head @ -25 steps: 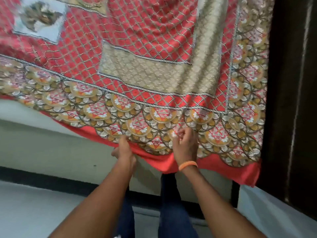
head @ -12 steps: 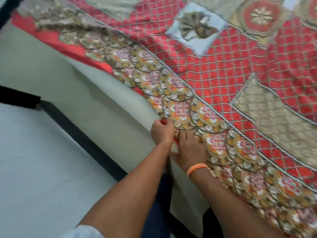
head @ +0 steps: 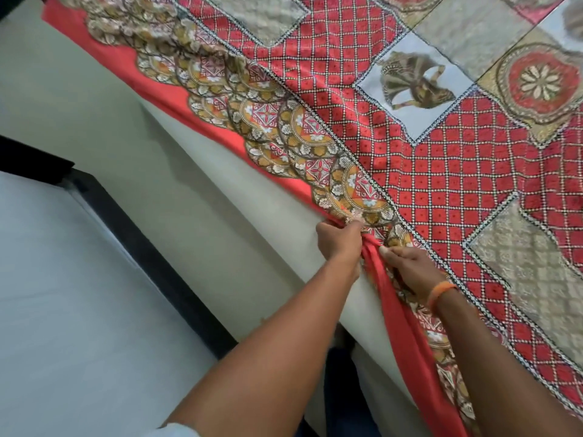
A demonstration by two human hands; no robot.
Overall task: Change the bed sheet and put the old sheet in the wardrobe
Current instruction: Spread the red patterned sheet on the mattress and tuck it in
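Where both hands [head: 339, 241] bunch the sheet [head: 441, 171], bare mattress side [head: 220, 190].

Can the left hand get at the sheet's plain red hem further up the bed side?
Probably yes. The left hand already holds the sheet at its hem, and the red hem hangs uncovered along the pale mattress side.

Soft, even indoor light, no glare. Faint shadow under the sheet [head: 441, 171] hem on the bed [head: 220, 197] side. Wide-angle bend at edges; slight softness throughout.
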